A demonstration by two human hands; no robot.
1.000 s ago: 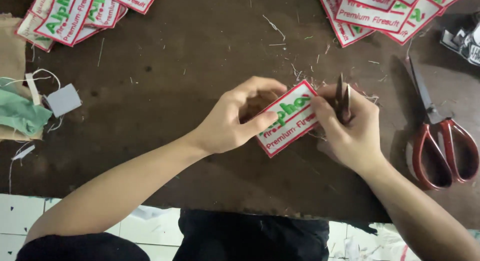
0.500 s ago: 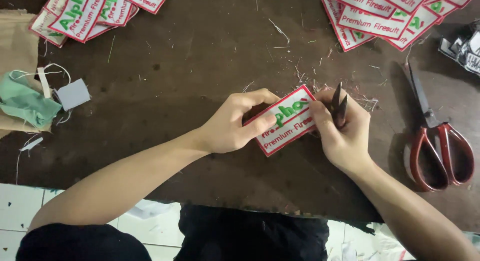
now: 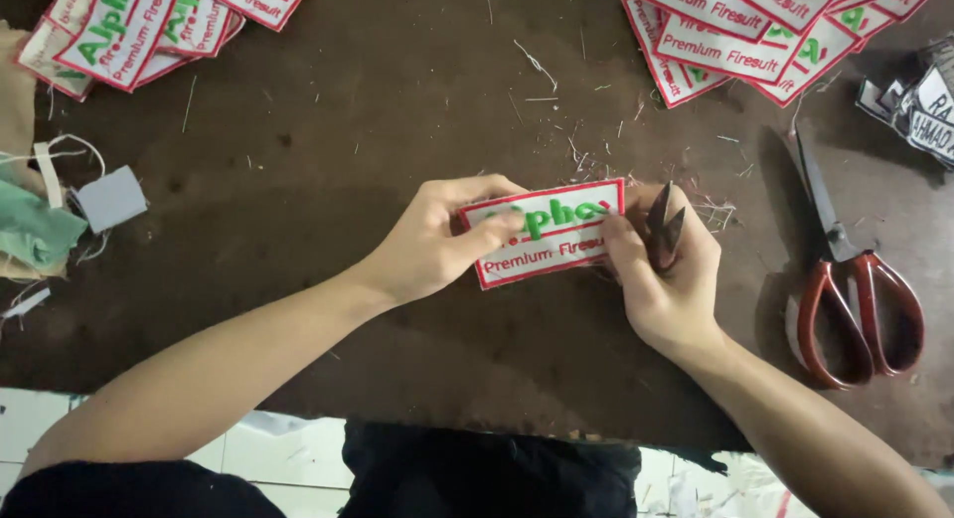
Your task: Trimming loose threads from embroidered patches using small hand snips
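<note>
Both hands hold one embroidered patch (image 3: 552, 236), a white rectangle with a red border and green and red lettering, just above a dark brown table (image 3: 328, 140). My left hand (image 3: 437, 240) pinches its left end, thumb on top. My right hand (image 3: 666, 269) pinches its right end and also grips small dark thread snips (image 3: 664, 225), whose blades point up away from me. The patch lies nearly level, face up.
Stacks of the same patches lie at the far left (image 3: 129, 26) and far right (image 3: 755, 31). Red-handled scissors (image 3: 845, 279) rest at the right. A green cloth (image 3: 35, 230), a grey tag (image 3: 111, 198) and thread scraps lie at the left edge.
The patch has been turned from a tilt to nearly level and sits slightly higher in view. Both hands keep their hold; the snips stay in my right hand.
</note>
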